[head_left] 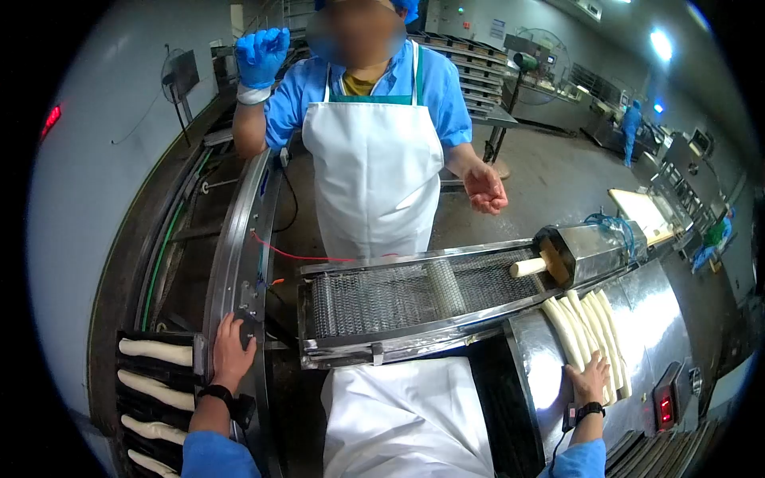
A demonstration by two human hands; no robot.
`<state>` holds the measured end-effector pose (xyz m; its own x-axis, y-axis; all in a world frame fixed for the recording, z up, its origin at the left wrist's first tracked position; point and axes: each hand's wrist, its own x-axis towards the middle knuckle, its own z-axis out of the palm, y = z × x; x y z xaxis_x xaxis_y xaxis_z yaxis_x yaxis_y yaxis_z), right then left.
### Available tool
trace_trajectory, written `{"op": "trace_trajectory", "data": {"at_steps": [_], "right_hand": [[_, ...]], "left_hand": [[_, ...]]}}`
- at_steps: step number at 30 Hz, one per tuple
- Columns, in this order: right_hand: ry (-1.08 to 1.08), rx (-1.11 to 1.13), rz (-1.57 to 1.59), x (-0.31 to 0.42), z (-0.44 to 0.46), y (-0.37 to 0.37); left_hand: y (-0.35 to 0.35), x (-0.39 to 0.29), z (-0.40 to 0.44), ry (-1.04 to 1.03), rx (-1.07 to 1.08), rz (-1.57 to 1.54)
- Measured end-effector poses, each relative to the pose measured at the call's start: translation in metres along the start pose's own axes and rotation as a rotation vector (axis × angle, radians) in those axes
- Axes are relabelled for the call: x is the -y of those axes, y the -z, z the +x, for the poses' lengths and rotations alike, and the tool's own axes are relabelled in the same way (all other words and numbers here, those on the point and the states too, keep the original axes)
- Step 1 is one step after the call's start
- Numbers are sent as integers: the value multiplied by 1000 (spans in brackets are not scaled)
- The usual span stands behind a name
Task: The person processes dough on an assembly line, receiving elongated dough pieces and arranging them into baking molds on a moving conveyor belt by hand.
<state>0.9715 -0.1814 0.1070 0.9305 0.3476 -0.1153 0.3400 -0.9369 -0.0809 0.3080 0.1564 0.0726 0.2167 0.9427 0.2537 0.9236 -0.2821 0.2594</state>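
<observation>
Your right hand (590,382) lies, fingers spread, on the dough strips (588,331) on the table (657,315), perhaps to keep them side by side, while your left hand (231,358) rests at the rail (226,267), whether gripping I cannot tell.

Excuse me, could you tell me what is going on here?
The person's right hand rests on a row of pale, dough-like strips on the metal table. Their left hand is on the metal rail, beside more pale strips lying in dark trays. Across the mesh belt, a co-worker stands with one gloved hand raised. Another pale piece sits at the belt's far right end.
</observation>
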Motion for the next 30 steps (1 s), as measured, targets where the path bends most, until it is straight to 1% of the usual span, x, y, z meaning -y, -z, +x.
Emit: {"op": "trace_trajectory", "data": {"at_steps": [4, 6, 10, 12, 17, 19, 30], "right_hand": [[56, 20, -14, 6, 13, -7], [91, -14, -29, 4, 16, -11], [79, 22, -73, 16, 3, 0], [104, -27, -96, 9, 6, -9], [76, -6, -82, 18, -2, -4], [72, -2, -79, 19, -3, -2], [69, 9, -107, 18, -3, -4]], "left_hand": [[-1, 1, 1, -11, -13, -4], [-2, 1, 3, -3, -7, 0], [0, -2, 3, 10, 7, 9], [3, -3, 3, 11, 10, 6], [5, -1, 5, -1, 19, 3], [9, -6, 5, 40, 46, -9], [7, -2, 4, 32, 38, -1]]}}
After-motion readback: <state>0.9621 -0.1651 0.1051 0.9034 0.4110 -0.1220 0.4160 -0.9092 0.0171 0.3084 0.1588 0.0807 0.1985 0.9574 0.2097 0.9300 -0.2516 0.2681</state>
